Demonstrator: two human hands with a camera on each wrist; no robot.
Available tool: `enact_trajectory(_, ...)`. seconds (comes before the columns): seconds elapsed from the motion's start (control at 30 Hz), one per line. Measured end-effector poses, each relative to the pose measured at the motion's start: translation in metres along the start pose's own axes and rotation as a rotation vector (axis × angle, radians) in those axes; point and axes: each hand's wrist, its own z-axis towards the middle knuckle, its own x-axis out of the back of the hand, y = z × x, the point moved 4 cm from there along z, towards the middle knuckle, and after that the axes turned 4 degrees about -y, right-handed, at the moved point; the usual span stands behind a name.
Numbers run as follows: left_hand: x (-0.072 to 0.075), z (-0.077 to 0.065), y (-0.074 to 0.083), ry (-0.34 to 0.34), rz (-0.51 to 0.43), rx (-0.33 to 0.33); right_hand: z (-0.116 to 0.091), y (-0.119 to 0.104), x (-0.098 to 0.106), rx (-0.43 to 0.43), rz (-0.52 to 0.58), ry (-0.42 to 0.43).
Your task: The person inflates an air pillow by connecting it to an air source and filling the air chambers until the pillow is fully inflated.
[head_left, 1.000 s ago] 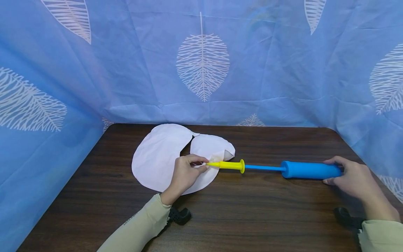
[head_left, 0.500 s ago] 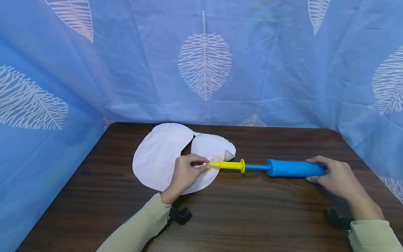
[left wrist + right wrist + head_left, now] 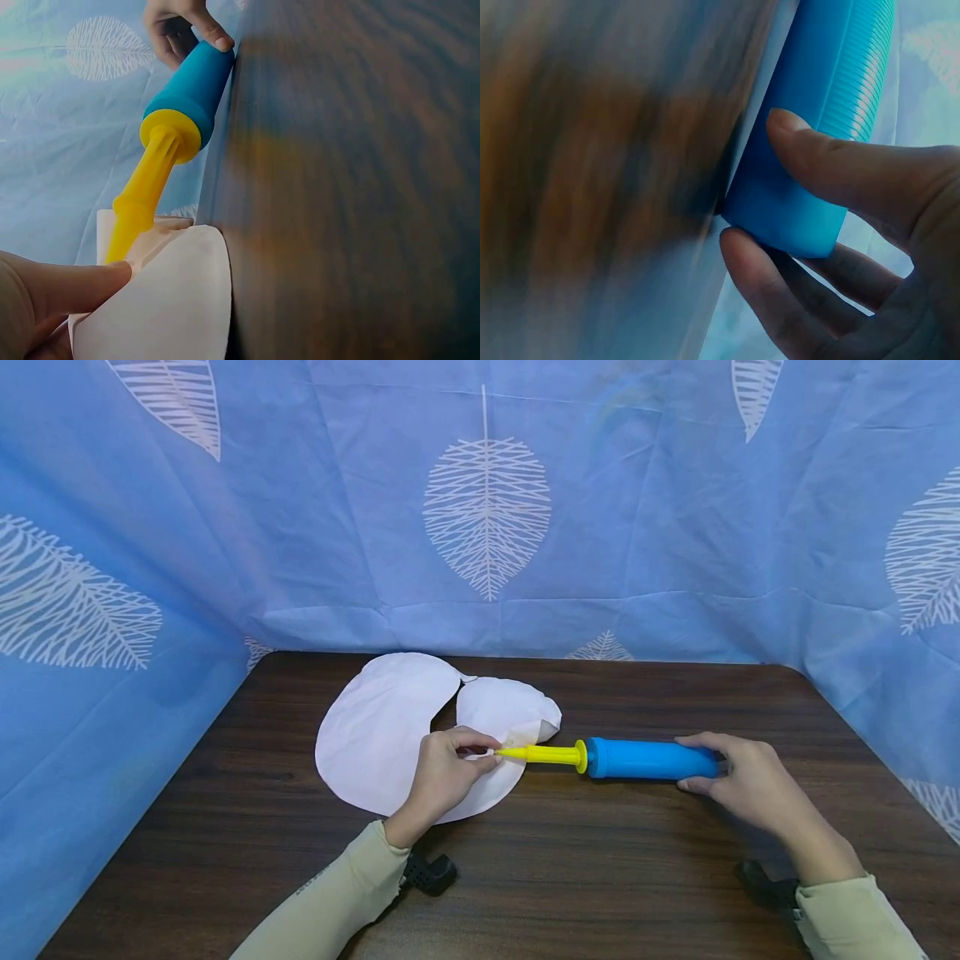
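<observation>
A balloon pump with a blue barrel [image 3: 648, 759] and a yellow nozzle piece [image 3: 551, 755] lies level over the table. Its barrel sits against the yellow flange, and no blue rod shows between them. To its left is a flat white balloon [image 3: 375, 735] with rounded lobes and a folded corner. My left hand [image 3: 442, 774] pinches the balloon's edge around the nozzle tip; thumb and fingers hide the tip itself. At the pump's far end my right hand [image 3: 750, 781] grips the barrel, with the thumb [image 3: 810, 150] on its side in the right wrist view.
A dark wooden table [image 3: 600, 877] lies beneath everything. Blue cloth [image 3: 337, 527] with white leaf prints hangs around its back and sides. A black wrist mount [image 3: 431, 874] sits at my left wrist, another [image 3: 765, 885] at my right.
My right hand has moved left, pushing the blue barrel along the rod up to the yellow flange. The left hand and the balloon have stayed nearly still.
</observation>
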Motion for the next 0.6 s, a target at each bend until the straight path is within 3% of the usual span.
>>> enact_trajectory(0.23, -0.0008, -0.0008, -0.0005, -0.007, 0.007, -0.003, 0.0009, -0.0081, -0.0043, 0.044, 0.013, 0.026)
enact_trajectory(0.6, 0.0001, 0.0002, 0.0014, -0.005, 0.002, 0.008, -0.0006, -0.0003, -0.0033, 0.018, 0.032, -0.007)
